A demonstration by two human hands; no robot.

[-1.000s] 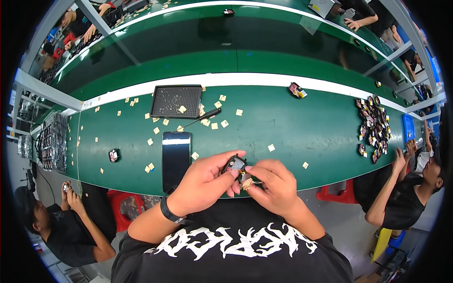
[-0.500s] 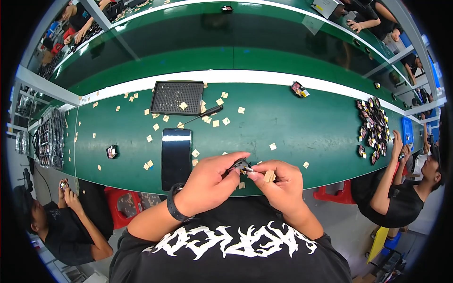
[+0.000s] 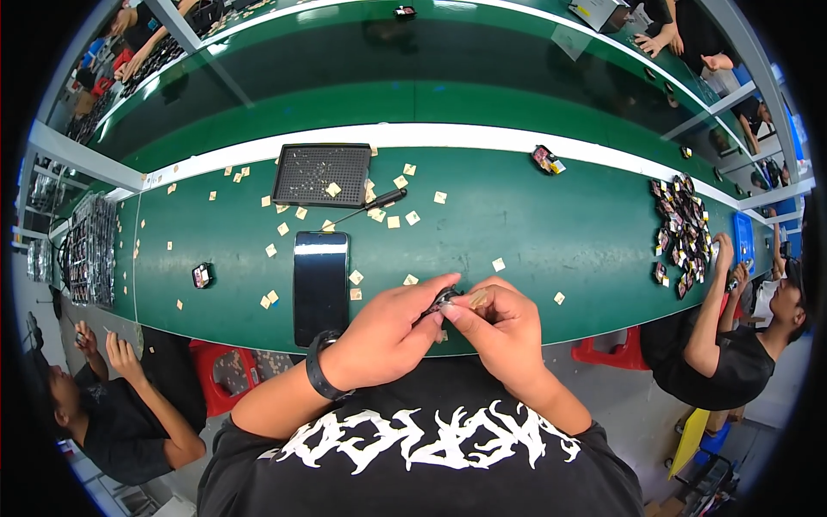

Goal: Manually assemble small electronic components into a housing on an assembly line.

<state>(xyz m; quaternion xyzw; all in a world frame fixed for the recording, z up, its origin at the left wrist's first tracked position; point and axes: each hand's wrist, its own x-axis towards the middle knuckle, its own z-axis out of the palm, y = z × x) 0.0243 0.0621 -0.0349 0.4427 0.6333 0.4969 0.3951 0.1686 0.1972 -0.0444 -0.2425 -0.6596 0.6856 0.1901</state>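
Nearest the viewer, a person in a black shirt (image 3: 413,487) with white lettering is working with both bare hands over a green tabletop (image 3: 431,250). The left hand (image 3: 388,332), with a dark band (image 3: 319,375) circling its wrist, is gripping a small black part (image 3: 444,297) just above the tabletop's near edge. The right hand (image 3: 498,323) is pinching at that part's right side while keeping cream squares (image 3: 478,298) between its curled fingers; the exact fingertip contact is hiding from view. The part is looking light, stiff and perhaps slick, probably hard plastic; its outer rim is seemingly offering the safest hold, while its face may be more delicate. Just left of the hands, a dark phone (image 3: 320,289) is lying flat, with loose squares (image 3: 498,264) scattering around. At either side, a co-worker's hand (image 3: 127,355) is showing. Farther left, a similar part (image 3: 202,276) is resting alone; far right, a pile (image 3: 680,233) of them is sitting beside a blue bin (image 3: 743,237). Beyond the phone, a screwdriver (image 3: 385,199) is lying beside a black tray (image 3: 297,157), and another part (image 3: 545,160) is resting near the white strip (image 3: 448,136) at the back.
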